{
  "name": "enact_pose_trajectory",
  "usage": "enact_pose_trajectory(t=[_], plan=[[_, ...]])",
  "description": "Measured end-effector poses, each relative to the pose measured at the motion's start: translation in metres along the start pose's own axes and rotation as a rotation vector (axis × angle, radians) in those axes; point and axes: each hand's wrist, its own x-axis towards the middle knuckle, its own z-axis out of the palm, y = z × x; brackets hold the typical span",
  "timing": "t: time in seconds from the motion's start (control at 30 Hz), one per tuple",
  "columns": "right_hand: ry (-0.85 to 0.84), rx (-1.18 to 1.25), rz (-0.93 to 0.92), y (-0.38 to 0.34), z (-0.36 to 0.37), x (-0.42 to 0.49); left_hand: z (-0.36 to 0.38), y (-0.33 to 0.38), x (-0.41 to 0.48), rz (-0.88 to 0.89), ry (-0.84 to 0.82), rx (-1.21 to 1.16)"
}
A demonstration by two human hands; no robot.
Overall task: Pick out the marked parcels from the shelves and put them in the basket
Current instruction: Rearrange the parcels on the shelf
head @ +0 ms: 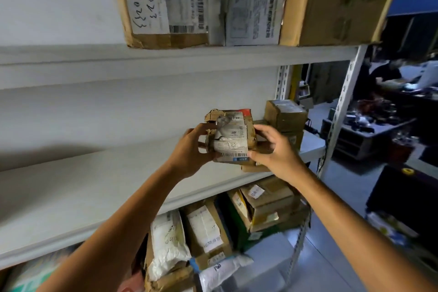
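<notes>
Held item: small battered brown cardboard parcel with a crumpled white shipping label, raised in front of the middle board of a white metal shelf, between both hands.
Left hand: curled round the parcel's left edge, thumb on the front face, fingers wrapped under and behind.
Right hand: clasping the right side, thumb pressed at the label's lower right corner.
Contact below: flat brown carton directly under the parcel; touching or just clear, impossible to tell.
Neighbours: small taped brown box just behind and to the right; on the board above, a worn brown box with handwritten black digits, a white printed box and a large plain brown box.
Lower board: crowded heap of cartons and white plastic mailer bags.
Likely weight: light, judging by size and the easy two-handed hold.
Likely feel: soft, tired card, torn at the top left corner, apt to crush under a hard squeeze; label wrinkled and partly lifted, so no place for a grip.
Best hold: opposite side walls, or palm under the base; one hand probably enough for carrying.
Hard to read: label print and any hand-drawn mark blurred, so marked or unmarked unclear.
Hidden: parcel's back and underside, and fingertips behind it.
Basket: not identifiable; pale translucent container at the lower edge possibly it, but blurred and cut off.
Background: dim work area to the right, with a seated person.
</notes>
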Motion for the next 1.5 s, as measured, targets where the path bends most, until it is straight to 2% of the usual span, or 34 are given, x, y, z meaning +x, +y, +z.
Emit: enact_pose_trajectory(t=[0.3,0.6,0.9,1.03,1.17,1.23,1.5], plan=[[-0.024,-0.05,0.019,0.05,-0.07,0.058,0.07,0.017,0.074,-0.05,0.003,0.005],[-0.079,-0.048,0.074,0.081,-0.082,0.1,0.096,0.001,0.109,-0.117,0.003,0.033],[-0.096,-0.204,0.127,0.092,-0.091,0.111,0.101,0.003,0.119,-0.146,-0.035,0.086],[-0.109,-0.331,0.1,0.078,-0.096,0.106,0.088,0.009,0.118,-0.148,-0.086,0.196],[-0.04,-0.541,-0.03,0.053,-0.093,0.094,0.064,0.019,0.106,-0.13,-0.117,0.345],[-0.019,-0.565,-0.058,0.039,-0.082,0.089,0.047,0.02,0.094,-0.124,-0.112,0.402],[-0.243,-0.554,-0.074,-0.016,0.028,0.082,-0.076,-0.022,-0.004,-0.259,-0.034,0.572]])
